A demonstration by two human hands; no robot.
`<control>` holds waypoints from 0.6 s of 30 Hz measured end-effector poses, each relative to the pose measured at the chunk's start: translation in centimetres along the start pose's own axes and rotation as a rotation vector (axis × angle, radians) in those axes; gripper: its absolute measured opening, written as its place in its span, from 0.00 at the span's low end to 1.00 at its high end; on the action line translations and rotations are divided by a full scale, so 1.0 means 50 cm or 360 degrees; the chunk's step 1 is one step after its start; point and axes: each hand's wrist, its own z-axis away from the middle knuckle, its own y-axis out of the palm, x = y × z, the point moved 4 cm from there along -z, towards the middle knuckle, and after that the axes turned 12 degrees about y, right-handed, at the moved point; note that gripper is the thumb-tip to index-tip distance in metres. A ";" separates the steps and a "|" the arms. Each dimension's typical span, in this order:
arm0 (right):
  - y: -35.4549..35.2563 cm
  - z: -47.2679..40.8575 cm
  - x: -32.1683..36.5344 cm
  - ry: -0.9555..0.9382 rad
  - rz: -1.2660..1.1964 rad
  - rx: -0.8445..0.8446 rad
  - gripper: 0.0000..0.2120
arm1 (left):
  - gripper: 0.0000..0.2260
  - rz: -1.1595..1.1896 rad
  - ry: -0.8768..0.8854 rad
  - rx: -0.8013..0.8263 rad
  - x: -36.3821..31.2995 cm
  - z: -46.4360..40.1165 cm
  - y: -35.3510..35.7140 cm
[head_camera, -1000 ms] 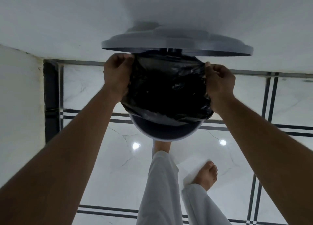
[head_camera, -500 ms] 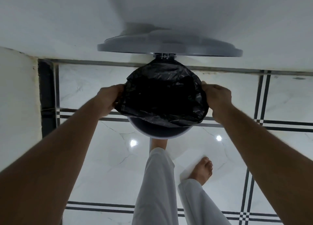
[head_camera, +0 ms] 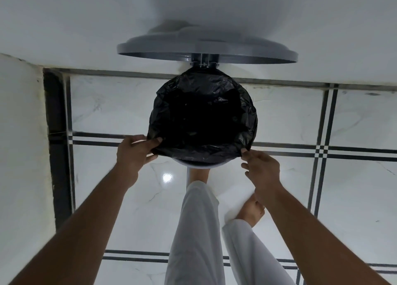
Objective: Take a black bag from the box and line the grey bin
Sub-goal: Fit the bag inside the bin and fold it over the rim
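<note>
White marble-look floor tiles (head_camera: 279, 117) with paired black inlay lines fill the view from above; a white wall (head_camera: 193, 16) runs along the far side.

Nearest the camera: two bare forearms and two legs in white trousers (head_camera: 193, 231). One bare foot (head_camera: 251, 211) sits just below the right wrist; the other foot (head_camera: 198, 175) is between the two hands, its toes under the bin's near edge.

Left hand (head_camera: 134, 153): fingers curled, thumb and fingertips pinching the near-left hem of the black bag (head_camera: 204, 117). Right hand (head_camera: 262, 168): fingers partly spread, index fingertip and thumb touching the bag hem at the near-right corner; whether it actually grips the film cannot be told.

Between and just beyond the hands: one grey bin (head_camera: 202, 165), seen from straight above, long axis vertical, mouth pointing up at the camera. Only a pale sliver of the near rim shows below the bag. The bag is glossy, crinkled black film, mouth open and round, folded outward over the rim all the way round; its interior reads as a flat black hollow.

Beyond the bag: one round grey lid (head_camera: 206, 46), swung up on its hinge (head_camera: 204, 62) at the far rim, standing against the wall.

Count: one bin, one bag, one lid, two hands.
</note>
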 end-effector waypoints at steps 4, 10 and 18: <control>-0.005 0.002 -0.006 -0.0055 0.0101 0.0016 0.08 | 0.16 0.0216 -0.0132 0.0209 0.026 0.018 -0.010; -0.015 -0.022 -0.007 -0.0292 0.0689 -0.0137 0.07 | 0.13 -0.0141 -0.0154 0.0281 0.051 0.022 -0.019; 0.012 -0.069 0.058 -0.0258 0.0864 -0.0175 0.09 | 0.12 -0.0329 -0.0193 0.0038 0.049 -0.032 0.004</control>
